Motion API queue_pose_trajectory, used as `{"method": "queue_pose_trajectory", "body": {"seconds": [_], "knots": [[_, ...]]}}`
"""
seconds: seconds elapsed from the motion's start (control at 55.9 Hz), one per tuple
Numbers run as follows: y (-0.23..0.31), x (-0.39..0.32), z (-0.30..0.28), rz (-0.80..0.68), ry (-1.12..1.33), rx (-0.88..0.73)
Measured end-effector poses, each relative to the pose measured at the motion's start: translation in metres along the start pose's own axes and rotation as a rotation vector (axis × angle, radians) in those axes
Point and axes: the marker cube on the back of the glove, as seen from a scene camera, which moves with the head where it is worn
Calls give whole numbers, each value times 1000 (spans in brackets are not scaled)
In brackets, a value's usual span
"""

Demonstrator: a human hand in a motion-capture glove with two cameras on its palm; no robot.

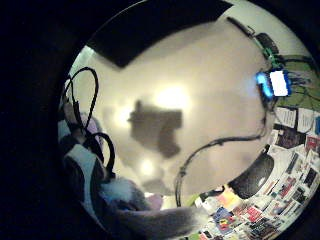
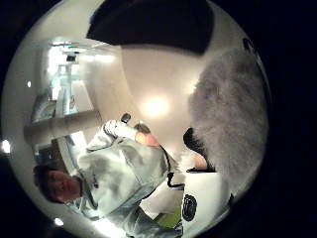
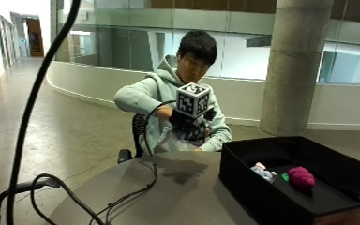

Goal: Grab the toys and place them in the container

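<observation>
In the outside view my gloved right hand (image 3: 189, 121) is raised above the round table (image 3: 168, 197) and grips a furry grey, white and black plush toy (image 3: 191, 134). The hand hangs left of the black container (image 3: 261, 192), a little behind its near corner. Inside the container lie a magenta grape-like toy (image 3: 302, 177) and a small grey and white toy (image 3: 264, 172). Close to the palm, the plush toy's grey fur (image 2: 228, 114) fills one side of the thumb side view, and its striped body (image 1: 100, 185) shows in the little finger side view. The hand's shadow (image 1: 155, 127) falls on the table below.
Black cables (image 3: 127, 197) trail across the table's left part. The person sits on a black chair (image 3: 138, 131) behind the table. A concrete pillar (image 3: 295, 65) stands behind the container. A corner of the container (image 1: 150, 30) shows beyond the table surface.
</observation>
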Motion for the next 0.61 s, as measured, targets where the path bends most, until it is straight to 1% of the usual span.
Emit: {"method": "queue_pose_trajectory", "body": {"seconds": [0.125, 0.197, 0.269, 0.376, 0.448, 0.537, 0.609], "knots": [[-49, 19, -91, -47, 39, 137], [-61, -7, -128, -43, 31, 241], [-76, -28, -153, -47, 18, 357], [-105, -54, -175, -58, -34, 517], [-124, -64, -179, -65, -73, 587], [-145, -71, -175, -65, -64, 609], [-163, -69, -165, -37, -29, 556]]}}
